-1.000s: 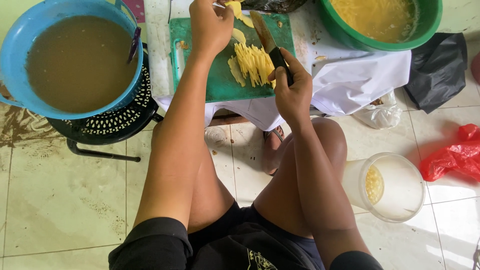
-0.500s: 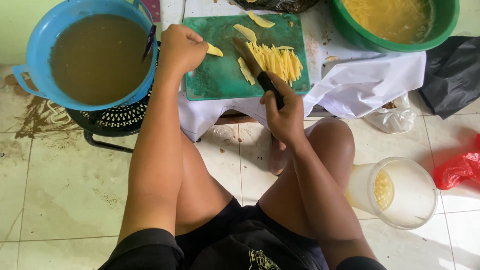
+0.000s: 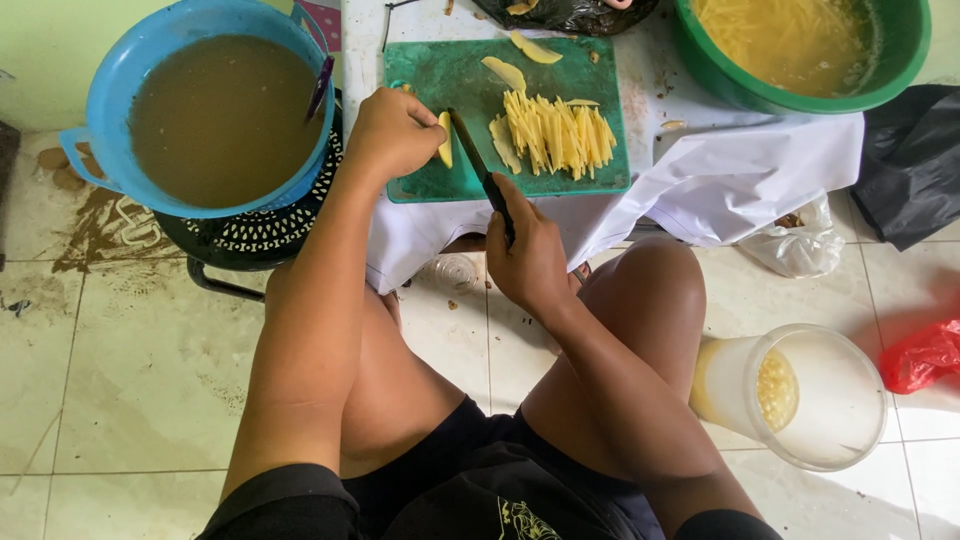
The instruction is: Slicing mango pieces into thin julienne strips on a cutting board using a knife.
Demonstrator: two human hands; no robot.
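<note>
My left hand (image 3: 392, 133) grips a yellow potato slice (image 3: 444, 139) at the left side of a green cutting board (image 3: 440, 80). My right hand (image 3: 528, 255) holds a black-handled knife (image 3: 483, 173), its blade lying on the board just right of that slice. A pile of cut yellow potato strips (image 3: 556, 130) lies in the middle of the board, with two loose slices (image 3: 507, 72) above it. The board rests on a white cloth (image 3: 740, 170) over a low table.
A blue bowl of brown water (image 3: 215, 115) sits on a black stool (image 3: 260, 235) at the left. A green basin of potato strips (image 3: 800, 45) stands at the top right. A clear plastic jar (image 3: 800, 395), a black bag (image 3: 910, 160) and a red bag (image 3: 925, 355) lie on the tiled floor.
My left hand has drawn a potato slice from the top of the board down to its left side. The knife has followed, moving left away from the strip pile.
</note>
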